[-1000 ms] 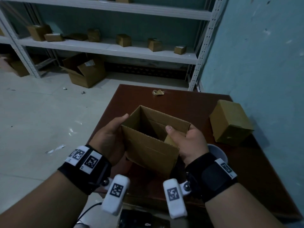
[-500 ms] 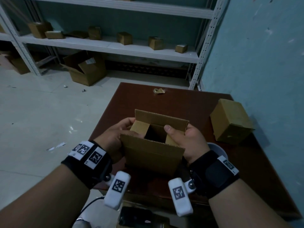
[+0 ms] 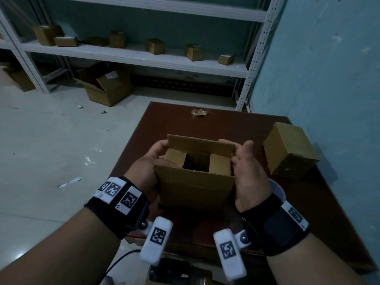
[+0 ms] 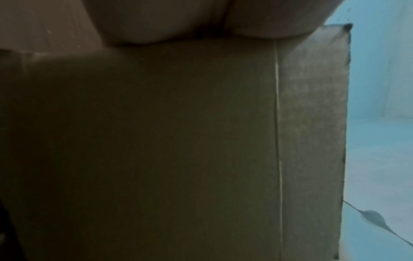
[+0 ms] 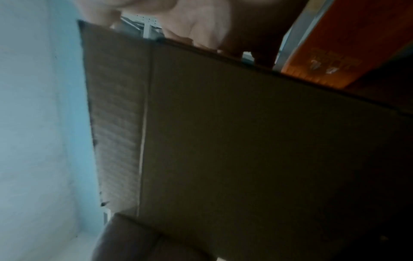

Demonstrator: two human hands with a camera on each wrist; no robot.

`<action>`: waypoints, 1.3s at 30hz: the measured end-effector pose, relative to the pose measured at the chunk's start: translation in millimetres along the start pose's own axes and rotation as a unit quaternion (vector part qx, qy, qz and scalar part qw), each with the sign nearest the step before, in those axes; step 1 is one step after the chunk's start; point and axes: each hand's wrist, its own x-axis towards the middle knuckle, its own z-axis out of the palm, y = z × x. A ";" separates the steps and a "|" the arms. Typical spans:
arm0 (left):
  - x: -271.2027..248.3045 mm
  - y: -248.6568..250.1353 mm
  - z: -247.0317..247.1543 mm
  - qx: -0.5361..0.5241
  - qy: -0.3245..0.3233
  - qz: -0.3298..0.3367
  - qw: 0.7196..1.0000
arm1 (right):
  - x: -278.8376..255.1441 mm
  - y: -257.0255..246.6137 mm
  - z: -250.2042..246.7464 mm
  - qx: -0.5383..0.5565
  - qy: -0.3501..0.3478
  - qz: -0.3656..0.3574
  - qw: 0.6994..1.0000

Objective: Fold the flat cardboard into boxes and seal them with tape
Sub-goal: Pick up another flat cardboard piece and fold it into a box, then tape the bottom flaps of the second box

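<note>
A brown cardboard box (image 3: 195, 186) is held upright above the dark red table (image 3: 205, 124), open end up. Its two small side flaps lie folded inward; the far and near long flaps stand up. My left hand (image 3: 148, 163) grips the box's left side, fingers curled round the far left corner. My right hand (image 3: 248, 171) grips the right side, thumb raised, fingers hooked over the far flap's right end. The left wrist view is filled by the box wall (image 4: 156, 141) under my palm (image 4: 178, 21). The right wrist view shows the box (image 5: 245, 141) below my fingers (image 5: 201, 26).
A closed cardboard box (image 3: 287, 149) sits at the table's right edge by the blue wall. A white round object (image 3: 277, 190) peeks out behind my right wrist. A small crumpled scrap (image 3: 198, 112) lies at the far edge. Shelves (image 3: 144, 56) with small boxes stand behind.
The box turned square to me and its two side flaps folded inward. Both hands slid from the near edge to the box's sides, and my right thumb left the opening.
</note>
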 end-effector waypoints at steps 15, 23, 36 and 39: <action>-17.4 -9.3 13.6 0.074 -0.003 0.065 0.995 | 0.6 9.1 -4.1 -0.020 0.006 -0.041 0.999; -8.7 -14.9 14.3 0.153 0.094 0.175 0.968 | -6.0 3.4 -9.9 -0.172 0.018 -0.116 0.978; -6.2 -12.1 14.9 0.181 0.118 0.107 0.970 | -3.2 4.6 -19.2 -0.175 -0.017 -0.032 0.984; -5.7 -13.2 14.6 0.166 0.101 0.094 0.976 | -3.2 4.0 -16.7 -0.175 -0.023 -0.012 0.984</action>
